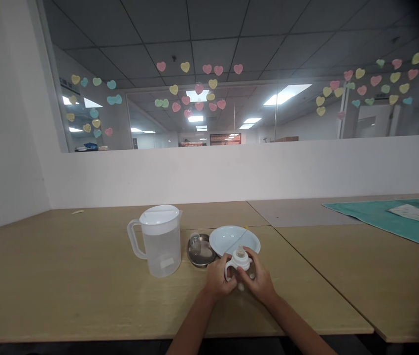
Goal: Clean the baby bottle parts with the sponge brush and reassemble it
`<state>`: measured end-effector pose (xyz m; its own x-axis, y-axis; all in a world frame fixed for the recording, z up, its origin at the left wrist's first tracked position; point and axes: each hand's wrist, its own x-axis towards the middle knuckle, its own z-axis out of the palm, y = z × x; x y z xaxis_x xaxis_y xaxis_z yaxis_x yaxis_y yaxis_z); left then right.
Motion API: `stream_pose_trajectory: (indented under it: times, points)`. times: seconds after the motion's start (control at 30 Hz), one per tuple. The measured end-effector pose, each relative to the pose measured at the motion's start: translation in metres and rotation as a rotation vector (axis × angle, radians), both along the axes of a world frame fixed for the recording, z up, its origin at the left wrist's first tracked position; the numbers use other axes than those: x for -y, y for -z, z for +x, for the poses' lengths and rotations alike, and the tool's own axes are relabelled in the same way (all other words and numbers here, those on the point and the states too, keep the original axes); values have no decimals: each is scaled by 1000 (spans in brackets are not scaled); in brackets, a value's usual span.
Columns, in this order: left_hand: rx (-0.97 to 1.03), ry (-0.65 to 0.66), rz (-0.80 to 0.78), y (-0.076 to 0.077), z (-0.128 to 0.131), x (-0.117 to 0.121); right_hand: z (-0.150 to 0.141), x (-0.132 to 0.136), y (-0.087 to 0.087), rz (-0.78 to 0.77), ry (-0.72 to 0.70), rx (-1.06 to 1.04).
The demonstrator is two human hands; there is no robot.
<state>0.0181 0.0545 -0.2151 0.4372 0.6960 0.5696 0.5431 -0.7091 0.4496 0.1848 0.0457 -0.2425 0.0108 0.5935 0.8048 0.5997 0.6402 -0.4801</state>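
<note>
A small baby bottle with a white handled collar and a clear teat stands on the wooden table. Both hands close around it: my left hand wraps its left side, and my right hand wraps its right side, with fingers up at the collar. The bottle's body is mostly hidden by my fingers. Just behind it sits a pale blue bowl. Left of the bowl is a small steel dish with a clear cap resting in it.
A translucent plastic jug with a lid and handle stands left of the steel dish. A teal cloth with a paper and a red object lies on the far right table. A low white wall runs behind the tables.
</note>
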Motion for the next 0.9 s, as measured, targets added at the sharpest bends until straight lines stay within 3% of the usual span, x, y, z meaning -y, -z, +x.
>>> stream_pose_trajectory:
  times: [0.47,0.67,0.77,0.9]
  points:
    - [68,-40,59,0,4,0,-1,-3,1,3,1,-66]
    - [65,-9,98,-2,-7,13,-3,0,-4,-26,-35,-75]
    - [106,-144,121,-4,-25,9,-5,-2,-3,1,-36,-65]
    - [85,-353,227,-21,-49,-24,-5,-5,1,24,-47,-47]
